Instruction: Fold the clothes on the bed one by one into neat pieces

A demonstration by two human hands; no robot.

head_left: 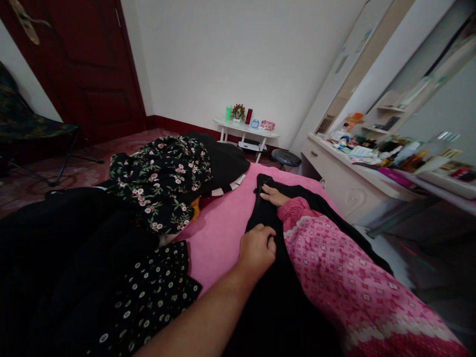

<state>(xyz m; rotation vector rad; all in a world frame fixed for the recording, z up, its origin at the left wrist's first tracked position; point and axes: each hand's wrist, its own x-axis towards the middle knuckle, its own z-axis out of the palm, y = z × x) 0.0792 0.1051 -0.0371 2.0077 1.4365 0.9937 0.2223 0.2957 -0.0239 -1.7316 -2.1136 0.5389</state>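
Observation:
Black trousers (273, 292) lie spread on a pink bed cover (217, 228), their gathered waist end away from me. My right hand (274, 196), in a pink patterned sleeve, rests fairly flat near that waist end with its fingers stretched out. Closer to me, my left hand (258, 248) is closed on the left side of the trousers, its fingers curled into the black cloth. Its fingertips are partly hidden. Left of the bare strip of cover lies a black floral garment (159, 178), with a black garment with white ring dots (148, 292) nearer to me.
A cluttered dressing table (334, 153) stands on the right, with a round stool (285, 157) beyond the bed. Against the far wall is a low white table (245, 128) bearing small items. A folding chair (37, 126) and a dark red door (82, 64) are at left.

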